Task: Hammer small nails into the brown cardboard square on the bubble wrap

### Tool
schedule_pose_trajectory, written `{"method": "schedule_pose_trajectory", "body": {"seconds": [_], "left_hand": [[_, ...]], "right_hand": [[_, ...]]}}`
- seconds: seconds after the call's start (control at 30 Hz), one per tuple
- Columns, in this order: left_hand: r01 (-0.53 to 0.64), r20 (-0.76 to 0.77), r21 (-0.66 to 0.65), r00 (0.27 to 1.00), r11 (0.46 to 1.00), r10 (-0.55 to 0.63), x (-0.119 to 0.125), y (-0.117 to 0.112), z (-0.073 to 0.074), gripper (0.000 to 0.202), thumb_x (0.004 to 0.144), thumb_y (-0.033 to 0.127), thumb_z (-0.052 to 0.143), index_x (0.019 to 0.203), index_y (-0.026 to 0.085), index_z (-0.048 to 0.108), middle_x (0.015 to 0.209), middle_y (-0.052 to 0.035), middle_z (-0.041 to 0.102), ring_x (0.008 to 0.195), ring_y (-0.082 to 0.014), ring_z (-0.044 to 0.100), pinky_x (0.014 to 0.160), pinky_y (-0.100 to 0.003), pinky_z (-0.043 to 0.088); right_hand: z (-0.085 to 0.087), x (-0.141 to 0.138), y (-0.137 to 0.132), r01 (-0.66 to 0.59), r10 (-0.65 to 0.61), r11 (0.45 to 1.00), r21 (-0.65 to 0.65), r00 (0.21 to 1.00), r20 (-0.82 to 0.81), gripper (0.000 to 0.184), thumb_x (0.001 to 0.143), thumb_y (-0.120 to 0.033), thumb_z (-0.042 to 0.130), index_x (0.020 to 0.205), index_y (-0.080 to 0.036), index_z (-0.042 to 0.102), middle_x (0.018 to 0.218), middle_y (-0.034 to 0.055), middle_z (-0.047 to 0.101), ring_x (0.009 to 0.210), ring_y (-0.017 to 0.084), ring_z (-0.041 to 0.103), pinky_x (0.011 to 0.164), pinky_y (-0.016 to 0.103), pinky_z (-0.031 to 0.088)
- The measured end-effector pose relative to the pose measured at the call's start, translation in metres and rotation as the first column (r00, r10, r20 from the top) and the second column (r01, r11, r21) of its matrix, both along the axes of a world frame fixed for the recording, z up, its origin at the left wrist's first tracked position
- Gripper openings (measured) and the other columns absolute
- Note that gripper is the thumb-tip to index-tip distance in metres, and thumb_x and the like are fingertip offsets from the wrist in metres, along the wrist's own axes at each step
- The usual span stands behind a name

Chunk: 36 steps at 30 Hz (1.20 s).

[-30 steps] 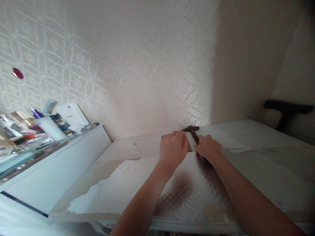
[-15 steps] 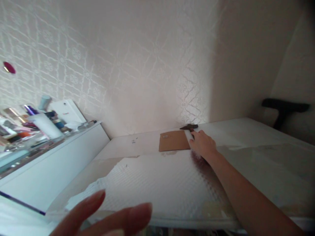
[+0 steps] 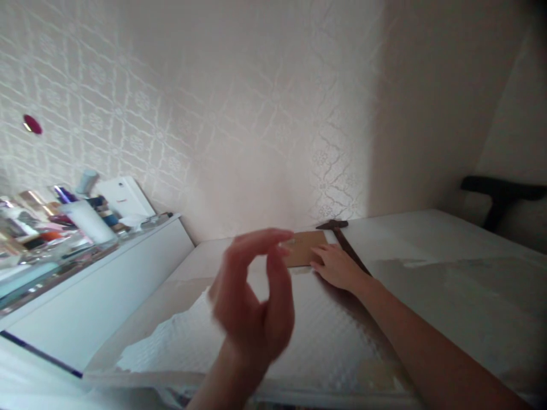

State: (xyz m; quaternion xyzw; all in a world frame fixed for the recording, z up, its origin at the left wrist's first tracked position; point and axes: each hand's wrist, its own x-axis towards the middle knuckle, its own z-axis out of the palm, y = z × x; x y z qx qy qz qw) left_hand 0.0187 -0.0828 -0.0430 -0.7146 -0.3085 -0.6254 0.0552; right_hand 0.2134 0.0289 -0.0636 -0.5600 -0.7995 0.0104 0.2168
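Note:
A brown cardboard piece (image 3: 305,250) lies on the table against the wall. My left hand (image 3: 256,290) is raised in front of it, thumb and index finger brought together in a pinch over its left part. Whatever the fingertips hold, if anything, is too small and blurred to make out. My right hand (image 3: 339,266) rests with its fingers stretched out on the right part of the cardboard. Just beyond it lies a hammer (image 3: 347,246), its dark head by the wall and its brown handle running under my right forearm.
White textured sheeting (image 3: 171,341) covers part of the white table (image 3: 401,233). At left, a white cabinet (image 3: 128,267) carries bottles, tubes and a white box (image 3: 126,196). A black T-shaped object (image 3: 499,191) stands at the right, behind the table edge.
My left hand has risen from the bottom edge toward the cardboard, its fingers coming together. My right hand has shifted left from near the hammer onto the cardboard.

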Motion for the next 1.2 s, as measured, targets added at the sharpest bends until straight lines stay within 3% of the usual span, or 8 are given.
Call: {"method": "schedule_pose_trajectory", "body": {"seconds": [0.03, 0.1, 0.17, 0.3, 0.37, 0.43, 0.67, 1.2], "left_hand": [[-0.018, -0.009, -0.023, 1.000, 1.000, 0.018, 0.015, 0.030, 0.032, 0.023, 0.081, 0.013, 0.047, 0.101, 0.020, 0.053, 0.096, -0.0031, 0.061, 0.084, -0.0127, 0.060, 0.074, -0.028, 0.049], [-0.121, -0.063, -0.160, 0.992, 0.980, 0.113, 0.025, 0.084, 0.062, 0.020, 0.080, 0.013, 0.044, 0.096, 0.019, 0.055, 0.090, -0.0012, 0.063, 0.077, -0.0109, 0.061, 0.069, -0.024, 0.049], [-0.281, -0.171, -0.334, 0.957, 0.900, 0.235, 0.008, 0.129, 0.057, 0.017, 0.080, 0.016, 0.045, 0.091, 0.018, 0.058, 0.083, -0.0008, 0.065, 0.067, -0.0106, 0.061, 0.063, -0.022, 0.048], [-0.702, -0.565, -0.445, 0.702, 0.556, 0.434, -0.062, 0.186, 0.022, 0.024, 0.081, 0.021, 0.045, 0.098, 0.021, 0.062, 0.093, -0.0031, 0.066, 0.085, -0.0170, 0.061, 0.075, -0.027, 0.045], [-0.783, -0.669, -0.460, 0.615, 0.418, 0.417, -0.094, 0.199, 0.015, 0.027, 0.080, 0.020, 0.045, 0.101, 0.022, 0.062, 0.098, -0.0037, 0.065, 0.091, -0.0185, 0.059, 0.077, -0.026, 0.045], [-0.805, -0.692, -0.472, 0.591, 0.360, 0.414, -0.117, 0.208, 0.013, 0.030, 0.079, 0.018, 0.045, 0.102, 0.021, 0.063, 0.100, -0.0060, 0.065, 0.091, -0.0207, 0.060, 0.076, -0.028, 0.045], [-0.803, -0.729, -0.516, 0.595, 0.298, 0.339, -0.140, 0.230, 0.002, 0.025, 0.075, 0.023, 0.053, 0.096, 0.024, 0.066, 0.097, -0.0024, 0.066, 0.093, -0.0183, 0.060, 0.076, -0.023, 0.044], [-0.813, -0.700, -0.546, 0.576, 0.203, 0.422, -0.125, 0.232, 0.003, 0.018, 0.069, 0.021, 0.055, 0.083, 0.017, 0.067, 0.091, -0.0132, 0.066, 0.089, -0.0259, 0.060, 0.068, -0.028, 0.046]], "right_hand": [[-0.003, 0.000, 0.001, -0.020, 0.020, 1.000, -0.023, 1.000, 0.008, 0.044, 0.083, -0.034, 0.041, 0.117, -0.010, 0.053, 0.118, 0.0157, 0.051, 0.114, 0.024, 0.040, 0.095, 0.035, 0.029], [-0.006, 0.000, 0.004, -0.038, 0.039, 0.997, -0.061, 0.999, 0.011, 0.045, 0.083, -0.036, 0.040, 0.117, -0.009, 0.053, 0.122, 0.0170, 0.049, 0.117, 0.025, 0.038, 0.096, 0.035, 0.028], [-0.007, 0.000, 0.005, -0.050, 0.051, 0.996, -0.079, 0.999, 0.008, 0.046, 0.084, -0.037, 0.039, 0.117, -0.008, 0.053, 0.124, 0.0183, 0.047, 0.118, 0.026, 0.038, 0.096, 0.036, 0.028], [-0.004, -0.001, 0.004, -0.087, 0.087, 0.993, -0.075, 0.996, -0.004, 0.046, 0.084, -0.036, 0.038, 0.117, -0.008, 0.054, 0.125, 0.0186, 0.046, 0.117, 0.026, 0.039, 0.096, 0.036, 0.029], [-0.003, -0.002, 0.004, -0.102, 0.102, 0.992, -0.075, 0.995, -0.011, 0.046, 0.083, -0.036, 0.039, 0.117, -0.008, 0.053, 0.126, 0.0181, 0.045, 0.119, 0.026, 0.038, 0.096, 0.037, 0.029], [-0.003, -0.003, 0.004, -0.107, 0.105, 0.991, -0.079, 0.994, -0.020, 0.048, 0.082, -0.036, 0.041, 0.118, -0.008, 0.053, 0.127, 0.0182, 0.044, 0.119, 0.027, 0.037, 0.096, 0.037, 0.029], [-0.005, -0.002, 0.005, -0.101, 0.093, 0.988, -0.117, 0.993, -0.067, 0.056, 0.077, -0.043, 0.046, 0.122, -0.009, 0.050, 0.130, 0.0173, 0.040, 0.121, 0.027, 0.035, 0.097, 0.037, 0.028], [0.000, -0.003, 0.000, -0.090, 0.086, 0.992, -0.090, 0.995, -0.049, 0.053, 0.077, -0.042, 0.047, 0.118, -0.010, 0.053, 0.128, 0.0180, 0.043, 0.120, 0.027, 0.036, 0.097, 0.038, 0.029]]}}
